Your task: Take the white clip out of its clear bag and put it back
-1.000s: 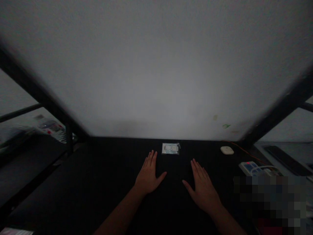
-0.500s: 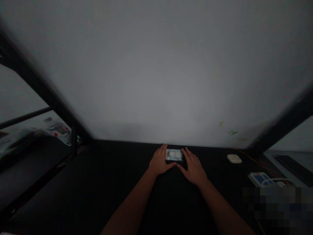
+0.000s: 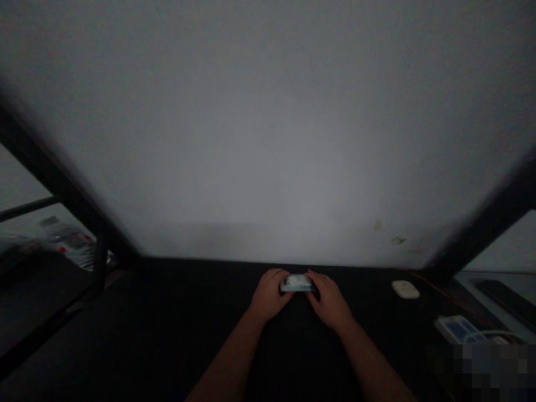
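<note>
A small, flat, silvery-white packet (image 3: 297, 282) with a shiny surface is held between my two hands near the back edge of the black tabletop (image 3: 188, 312). Its exact kind is too dim and small to make out. My left hand (image 3: 270, 294) grips its left end, fingers curled behind and thumb at the front. At the right end, my right hand (image 3: 330, 300) holds it the same way. The packet is tilted, with its front edge showing. Both sets of fingertips are partly hidden behind it.
A pale wall (image 3: 268, 167) rises behind the tabletop. On the right lie a white rounded case (image 3: 405, 289), a white-and-blue power strip (image 3: 458, 328) with cables, and a dark slab (image 3: 506, 301). Dark frame bars (image 3: 62, 162) stand left, with plastic packaging (image 3: 73, 245) beyond.
My fingers have closed from lying flat around the packet to gripping both its ends. The packet has tipped and seems raised. The view has tilted up slightly.
</note>
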`<state>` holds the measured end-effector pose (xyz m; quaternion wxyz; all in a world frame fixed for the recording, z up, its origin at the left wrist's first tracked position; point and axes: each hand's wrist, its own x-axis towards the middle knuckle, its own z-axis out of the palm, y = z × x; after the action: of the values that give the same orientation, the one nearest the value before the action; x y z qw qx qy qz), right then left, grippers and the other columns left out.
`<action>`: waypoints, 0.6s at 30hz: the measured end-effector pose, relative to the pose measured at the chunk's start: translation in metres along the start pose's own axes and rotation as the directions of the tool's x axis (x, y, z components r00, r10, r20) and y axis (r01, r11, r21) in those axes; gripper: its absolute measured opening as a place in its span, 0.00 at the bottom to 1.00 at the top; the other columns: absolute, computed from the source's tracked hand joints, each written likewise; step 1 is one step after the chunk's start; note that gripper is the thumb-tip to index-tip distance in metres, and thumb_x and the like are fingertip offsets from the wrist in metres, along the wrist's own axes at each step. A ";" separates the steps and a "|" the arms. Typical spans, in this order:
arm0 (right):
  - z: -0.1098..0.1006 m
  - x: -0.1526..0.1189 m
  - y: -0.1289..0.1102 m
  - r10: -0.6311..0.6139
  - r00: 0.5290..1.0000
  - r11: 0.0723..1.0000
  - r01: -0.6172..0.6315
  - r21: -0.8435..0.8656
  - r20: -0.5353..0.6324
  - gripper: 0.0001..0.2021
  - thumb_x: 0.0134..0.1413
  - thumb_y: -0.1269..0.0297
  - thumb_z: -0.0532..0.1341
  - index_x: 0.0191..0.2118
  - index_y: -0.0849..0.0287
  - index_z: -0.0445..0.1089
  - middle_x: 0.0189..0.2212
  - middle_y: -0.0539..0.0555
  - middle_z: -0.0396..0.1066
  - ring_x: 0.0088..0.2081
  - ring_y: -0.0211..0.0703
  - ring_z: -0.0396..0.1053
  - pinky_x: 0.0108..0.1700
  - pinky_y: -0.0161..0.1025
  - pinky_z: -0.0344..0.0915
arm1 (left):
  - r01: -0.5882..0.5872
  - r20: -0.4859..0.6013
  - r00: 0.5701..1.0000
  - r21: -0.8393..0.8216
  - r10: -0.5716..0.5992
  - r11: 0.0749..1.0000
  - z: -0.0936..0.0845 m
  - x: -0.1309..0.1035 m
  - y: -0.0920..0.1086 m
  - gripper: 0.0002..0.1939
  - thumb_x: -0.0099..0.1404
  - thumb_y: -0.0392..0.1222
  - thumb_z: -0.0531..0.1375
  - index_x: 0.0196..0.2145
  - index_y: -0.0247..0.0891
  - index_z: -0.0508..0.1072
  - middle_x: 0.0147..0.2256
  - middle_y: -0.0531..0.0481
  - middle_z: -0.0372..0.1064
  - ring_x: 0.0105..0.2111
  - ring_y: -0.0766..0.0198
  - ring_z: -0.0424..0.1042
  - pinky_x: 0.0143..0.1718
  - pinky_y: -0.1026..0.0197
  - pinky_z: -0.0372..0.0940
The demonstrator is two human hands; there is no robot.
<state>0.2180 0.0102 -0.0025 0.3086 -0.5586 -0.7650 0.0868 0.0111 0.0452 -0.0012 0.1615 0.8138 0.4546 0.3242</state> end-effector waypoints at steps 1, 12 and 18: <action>0.001 0.000 0.001 0.009 1.000 1.000 -0.009 0.013 -0.018 0.20 0.58 0.69 0.56 0.56 0.59 0.68 0.54 0.62 0.72 0.55 0.53 0.70 0.58 0.53 0.65 | 0.004 -0.005 1.000 -0.027 -0.004 1.000 0.000 0.000 0.001 0.18 0.58 0.39 0.64 0.47 0.41 0.74 0.47 0.43 0.75 0.49 0.50 0.73 0.54 0.46 0.67; 0.004 0.001 0.000 0.194 0.972 0.962 -0.162 0.220 -0.131 0.21 0.61 0.55 0.55 0.56 0.58 0.65 0.43 0.60 0.76 0.46 0.52 0.75 0.51 0.49 0.70 | 0.214 0.025 0.975 -0.370 -0.221 0.904 -0.001 0.005 0.007 0.14 0.63 0.50 0.62 0.40 0.39 0.78 0.38 0.46 0.79 0.39 0.54 0.76 0.43 0.54 0.70; 0.002 0.002 -0.001 0.257 0.955 0.922 -0.197 0.335 -0.146 0.25 0.53 0.52 0.62 0.53 0.59 0.64 0.36 0.56 0.77 0.38 0.50 0.75 0.44 0.48 0.72 | 0.245 0.091 0.968 -0.555 -0.234 0.795 0.000 0.007 0.006 0.17 0.64 0.52 0.62 0.40 0.35 0.78 0.40 0.44 0.80 0.39 0.52 0.78 0.42 0.53 0.71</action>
<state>0.2155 0.0117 -0.0031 0.4524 -0.5926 -0.6386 0.1909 0.0172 0.0483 0.0051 0.4376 0.6686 0.4367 0.4132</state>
